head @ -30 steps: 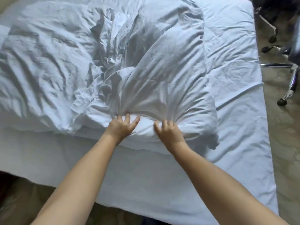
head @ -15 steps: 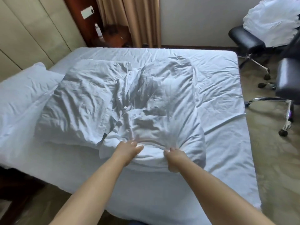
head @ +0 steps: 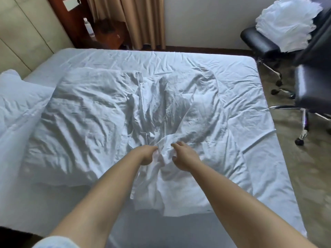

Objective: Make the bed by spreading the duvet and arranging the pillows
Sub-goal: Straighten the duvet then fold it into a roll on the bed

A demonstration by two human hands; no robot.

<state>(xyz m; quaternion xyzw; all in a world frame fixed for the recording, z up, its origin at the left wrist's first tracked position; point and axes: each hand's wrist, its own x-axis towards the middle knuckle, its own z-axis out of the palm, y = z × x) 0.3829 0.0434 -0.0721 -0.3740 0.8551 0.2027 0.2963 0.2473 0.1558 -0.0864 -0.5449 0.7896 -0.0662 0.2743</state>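
— What's nearest?
— Both hands, left and right, clutch a bunched fold of the white duvet, crumpled mid-bed.
— And beyond?
— A pillow far left; black office chairs right

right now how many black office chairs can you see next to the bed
2. One black padded chair stands by the far wall with a heap of white bedding on it; a second black chair is nearer, right of the white bed, partly cut off by the frame.
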